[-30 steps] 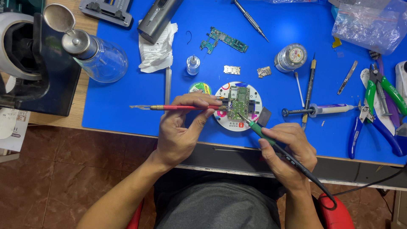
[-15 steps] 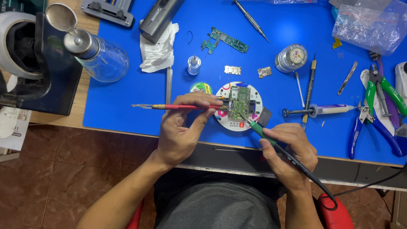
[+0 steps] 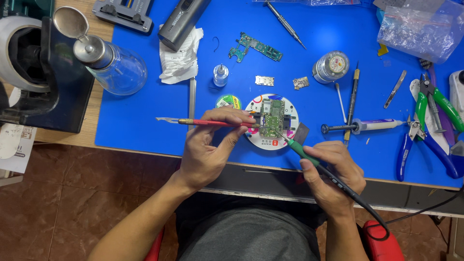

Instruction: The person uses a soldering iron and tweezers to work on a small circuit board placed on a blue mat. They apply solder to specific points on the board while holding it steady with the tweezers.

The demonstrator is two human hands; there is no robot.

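A small green circuit board [image 3: 272,117] sits clamped on a round white holder [image 3: 263,141] near the front of the blue mat [image 3: 145,121]. My left hand [image 3: 210,145] pinches a thin red-handled tool [image 3: 208,123] that lies level, its tip at the board's left edge. My right hand [image 3: 331,171] grips a green-and-black soldering iron [image 3: 302,150] with its tip touching the board's lower right; its black cable runs down past my wrist.
On the mat lie a second circuit board [image 3: 256,47], metal shields [image 3: 264,80], a small bottle [image 3: 221,75], a flux tin [image 3: 331,66], a syringe [image 3: 367,126], pliers [image 3: 435,104], screwdrivers and a plastic bag [image 3: 418,29]. A glass dispenser bottle [image 3: 113,65] and a black microscope base [image 3: 58,92] stand left.
Both hands hold nearly the same pose. The red-handled tool and the soldering iron shift only slightly at the board.
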